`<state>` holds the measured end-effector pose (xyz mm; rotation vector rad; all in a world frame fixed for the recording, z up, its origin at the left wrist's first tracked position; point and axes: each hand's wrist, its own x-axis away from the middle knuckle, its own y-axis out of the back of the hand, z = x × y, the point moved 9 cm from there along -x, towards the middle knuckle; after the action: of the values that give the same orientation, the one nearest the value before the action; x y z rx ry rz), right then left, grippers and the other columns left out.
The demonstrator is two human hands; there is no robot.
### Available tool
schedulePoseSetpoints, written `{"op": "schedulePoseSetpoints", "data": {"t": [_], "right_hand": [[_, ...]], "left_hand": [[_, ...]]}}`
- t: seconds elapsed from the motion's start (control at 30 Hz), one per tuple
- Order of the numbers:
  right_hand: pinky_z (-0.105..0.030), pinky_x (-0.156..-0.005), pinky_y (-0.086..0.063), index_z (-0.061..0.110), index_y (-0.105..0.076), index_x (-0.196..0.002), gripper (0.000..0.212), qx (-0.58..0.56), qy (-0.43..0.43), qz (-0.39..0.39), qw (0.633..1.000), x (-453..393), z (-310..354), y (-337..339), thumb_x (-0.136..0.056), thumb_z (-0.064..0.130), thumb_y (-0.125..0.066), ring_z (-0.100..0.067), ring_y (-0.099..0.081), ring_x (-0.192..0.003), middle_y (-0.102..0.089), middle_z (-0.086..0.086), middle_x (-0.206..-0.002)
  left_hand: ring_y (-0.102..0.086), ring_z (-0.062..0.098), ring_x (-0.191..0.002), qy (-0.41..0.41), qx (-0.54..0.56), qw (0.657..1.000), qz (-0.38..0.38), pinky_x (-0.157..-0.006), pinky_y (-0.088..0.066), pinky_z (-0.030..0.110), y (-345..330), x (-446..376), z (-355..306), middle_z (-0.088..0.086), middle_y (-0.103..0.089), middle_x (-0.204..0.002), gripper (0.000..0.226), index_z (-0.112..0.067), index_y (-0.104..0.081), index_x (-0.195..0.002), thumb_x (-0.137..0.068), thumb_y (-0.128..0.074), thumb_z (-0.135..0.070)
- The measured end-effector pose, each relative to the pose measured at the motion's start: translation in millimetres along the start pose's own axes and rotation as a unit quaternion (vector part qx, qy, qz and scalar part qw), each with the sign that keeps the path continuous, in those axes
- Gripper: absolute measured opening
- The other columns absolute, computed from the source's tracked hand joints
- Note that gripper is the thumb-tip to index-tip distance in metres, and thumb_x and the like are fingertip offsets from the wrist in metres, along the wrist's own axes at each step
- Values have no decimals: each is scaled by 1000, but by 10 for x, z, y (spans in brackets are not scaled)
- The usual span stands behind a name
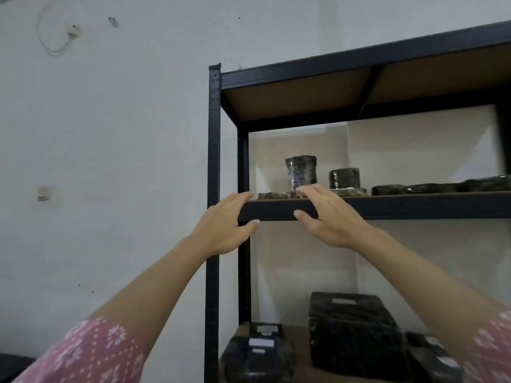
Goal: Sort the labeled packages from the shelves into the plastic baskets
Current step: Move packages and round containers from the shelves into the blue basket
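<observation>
A black metal shelf unit (414, 207) stands against the wall. On its upper board lie black-wrapped packages: a flat one (272, 195) at the front left, a tall cylinder (300, 172) behind it, a shorter cylinder (344, 178) and flat ones (442, 187) to the right. My left hand (225, 225) is raised at the shelf's left corner, fingers apart, holding nothing. My right hand (329, 217) is open in front of the shelf edge, its fingertips over the edge next to the flat package. On the lower board sit a large black box (351, 330) and smaller labeled packages (260, 352). No basket is in view.
The shelf's front post (213, 172) rises just behind my left hand. A bare white wall (110, 161) fills the left, with a small switch box (43, 193) and a hanging cord (59, 37). Another board (304, 98) roofs the upper shelf.
</observation>
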<state>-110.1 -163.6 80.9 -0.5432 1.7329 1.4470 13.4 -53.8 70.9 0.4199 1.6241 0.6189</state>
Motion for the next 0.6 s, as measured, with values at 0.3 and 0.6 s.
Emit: {"op": "schedulePoseSetpoints", "data": {"t": [0.3, 0.6], "right_hand": [[-35, -87, -41, 8, -54, -121, 43, 1, -88, 53, 995, -1211, -749, -677, -94, 41, -46, -28, -51, -111, -54, -14, -125], [-36, -78, -49, 9, -67, -91, 46, -46, -141, 168, 975, -1597, -1091, -1043, -77, 54, -65, -23, -62, -88, -66, -9, -93]], "left_hand": [[-41, 17, -129, 9, 59, 998, 7, -105, -31, 28, -471, -1092, 631, 4, -43, -142, 44, -14, -38, -139, -97, -45, -26], [-49, 21, -119, 68, 61, 987, 130, -101, -37, 31, -1024, -1652, 993, 5, -50, -134, 52, -19, -40, -137, -90, -56, -36]]}}
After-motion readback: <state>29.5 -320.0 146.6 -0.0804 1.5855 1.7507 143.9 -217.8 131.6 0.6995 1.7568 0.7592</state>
